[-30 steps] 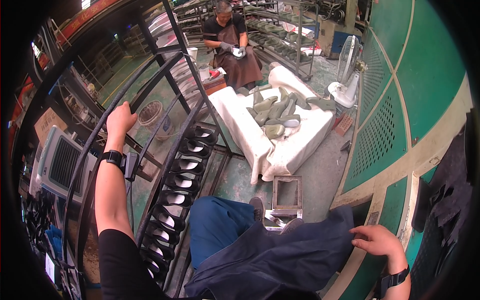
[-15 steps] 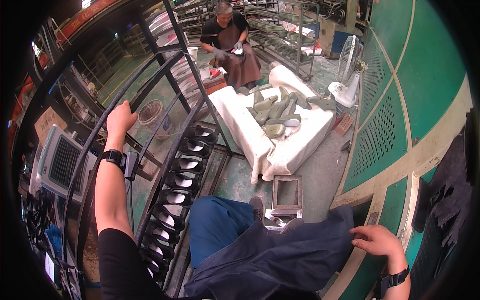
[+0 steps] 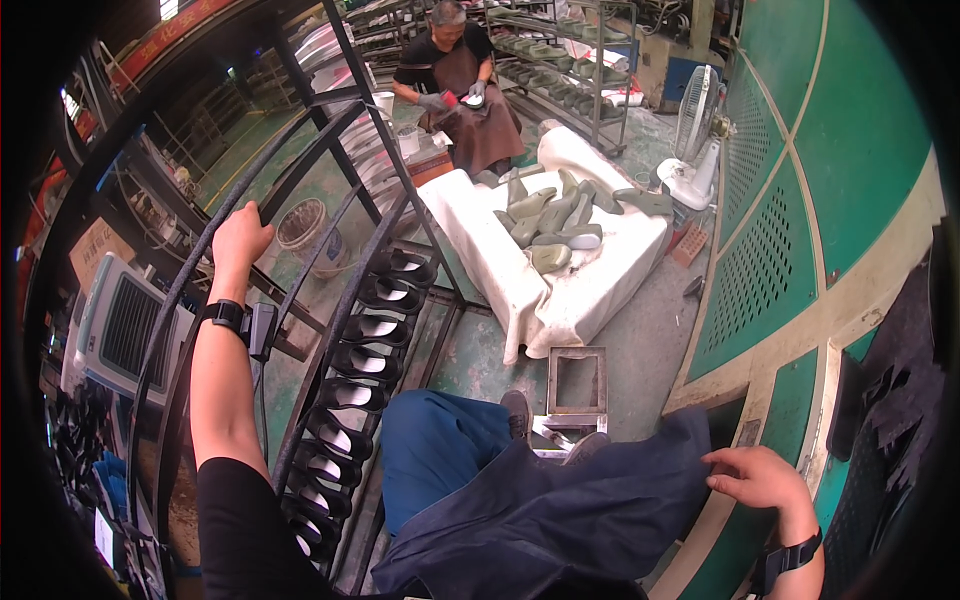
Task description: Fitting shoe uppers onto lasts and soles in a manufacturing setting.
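My left hand (image 3: 241, 238) is wrapped round the dark upper bar of a metal rack (image 3: 212, 232) on the left. My right hand (image 3: 757, 477) touches the right edge of a dark blue apron (image 3: 540, 500) spread over my lap. Its fingers are bent, with thumb and forefinger apart, and the fingertips meet the cloth. Beside my left forearm, a row of black shoes (image 3: 352, 395) with white insoles runs along the rack. Several green shoe lasts (image 3: 550, 215) lie piled on a white cloth-covered table (image 3: 490, 265) ahead.
A small metal frame (image 3: 578, 352) stands on the floor by my feet. Green cabinets (image 3: 770, 250) line the right side, with a white fan (image 3: 692, 150) beside them. Across the table sits a co-worker (image 3: 462, 110) in gloves. A bucket (image 3: 305, 235) stands behind the rack.
The co-worker's gloved hands have shifted, and a red-handled object now shows in one of them. My own hands keep their places; the view has moved very slightly.
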Motion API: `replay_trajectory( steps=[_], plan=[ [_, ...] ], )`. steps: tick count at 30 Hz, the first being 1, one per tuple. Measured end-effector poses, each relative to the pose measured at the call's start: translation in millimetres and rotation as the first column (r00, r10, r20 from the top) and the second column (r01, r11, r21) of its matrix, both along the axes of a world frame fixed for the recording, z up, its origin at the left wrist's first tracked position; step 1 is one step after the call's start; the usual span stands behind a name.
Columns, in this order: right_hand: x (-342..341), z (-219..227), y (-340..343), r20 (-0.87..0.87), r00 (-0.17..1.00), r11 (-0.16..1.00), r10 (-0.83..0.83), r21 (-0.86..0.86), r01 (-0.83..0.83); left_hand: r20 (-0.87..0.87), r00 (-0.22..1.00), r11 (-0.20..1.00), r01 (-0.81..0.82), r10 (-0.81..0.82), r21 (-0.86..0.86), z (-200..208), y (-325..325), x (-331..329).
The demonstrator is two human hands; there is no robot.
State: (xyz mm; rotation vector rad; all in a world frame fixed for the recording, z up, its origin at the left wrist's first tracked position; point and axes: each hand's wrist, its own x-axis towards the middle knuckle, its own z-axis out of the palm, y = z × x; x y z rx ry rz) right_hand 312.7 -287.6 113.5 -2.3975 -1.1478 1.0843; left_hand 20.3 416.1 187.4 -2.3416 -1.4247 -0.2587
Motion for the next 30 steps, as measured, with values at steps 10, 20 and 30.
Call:
replay_trajectory(
  steps=[10, 20, 30],
  plan=[
    [0.2, -1.1, -1.3, 0.012, 1.0, 1.0, 0.012, 0.02, -0.012, 0.001, 1.0, 1.0, -0.004, 0.004, 0.013, 0.6, -4.6, 2.3],
    [-0.1, -0.2, -0.1, 0.01, 1.0, 1.0, 0.015, 0.027, -0.015, -0.002, 1.0, 1.0, 0.011, -0.011, 0.026, 0.1, -3.0, 0.3],
    [-0.2, -0.6, -1.5, 0.004, 1.0, 1.0, 0.013, 0.019, -0.013, -0.001, 1.0, 1.0, -0.002, 0.002, 0.02, -0.1, -1.5, 0.9]
  ],
)
